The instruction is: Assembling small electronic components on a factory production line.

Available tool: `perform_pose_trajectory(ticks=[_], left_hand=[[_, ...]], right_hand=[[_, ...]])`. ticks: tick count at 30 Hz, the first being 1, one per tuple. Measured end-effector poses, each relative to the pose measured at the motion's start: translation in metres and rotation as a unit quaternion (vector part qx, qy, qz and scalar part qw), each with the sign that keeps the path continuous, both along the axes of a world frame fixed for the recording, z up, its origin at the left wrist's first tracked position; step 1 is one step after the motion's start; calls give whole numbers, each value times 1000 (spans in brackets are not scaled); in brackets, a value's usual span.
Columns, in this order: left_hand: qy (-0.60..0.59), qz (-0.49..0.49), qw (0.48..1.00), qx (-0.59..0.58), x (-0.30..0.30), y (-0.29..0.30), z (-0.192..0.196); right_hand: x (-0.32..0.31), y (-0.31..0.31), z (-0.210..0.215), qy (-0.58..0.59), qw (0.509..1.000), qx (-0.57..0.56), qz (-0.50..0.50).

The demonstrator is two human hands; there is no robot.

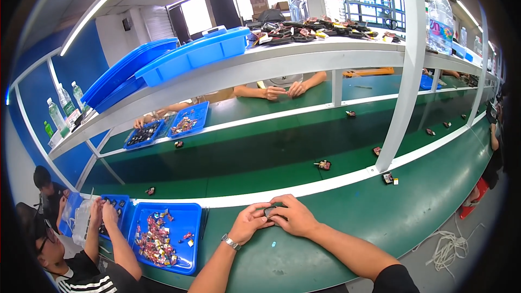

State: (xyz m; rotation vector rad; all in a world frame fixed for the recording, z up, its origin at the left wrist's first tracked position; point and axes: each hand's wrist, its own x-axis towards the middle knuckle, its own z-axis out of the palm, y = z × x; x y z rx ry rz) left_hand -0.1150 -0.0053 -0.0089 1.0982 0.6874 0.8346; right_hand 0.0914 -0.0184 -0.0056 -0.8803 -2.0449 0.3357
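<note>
Head view: we've got both hands together at the near edge of the green bench. Left hand (249, 222) and right hand (293, 217) meet around a small dark part (269, 211), fingers curled narrow on it, w/ the part pinched between the fingertips just above the bench top. Watch (230, 242) on the left wrist. Looks to us like the fitting or pressing step on this one piece; next move prob. calls for a steady pinch and small finger pressure, not reach (what's inside the grip is too small to tell).

To our left a blue tray (192, 222) holds loose small pieces, red, white and dark mixed. Beyond it a co-worker's hands (103, 211) work over a second blue tray (122, 206).

On the belt (244, 163) a few finished-looking dark pieces sit well apart, e.g. one (324, 165) mid-belt. Across, another person's hands (282, 91) rest on the far bench.

Packages: stacked blue bins (190, 54) on the upper shelf, left; clear water bottles (440, 19) w/ coloured labels on the shelf, right; more bottles (59, 111) w/ green labels far left. No signs we can make out.
</note>
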Motion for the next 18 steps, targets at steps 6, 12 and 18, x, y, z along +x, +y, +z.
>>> perform_pose_trajectory(ticks=[6, 12, 18], left_hand=[[-1, -30, 999, 28, -2, 2, -3], [19, -19, 1000, 6, -1, 0, -3], [6, -19, 1000, 7, -2, 0, -5]], right_hand=[[-5, -7, 4, 33, 997, -60, -32], [-2, -6, -2, 35, 997, -70, 3], [-2, -8, 0, 35, 997, -72, 15]])
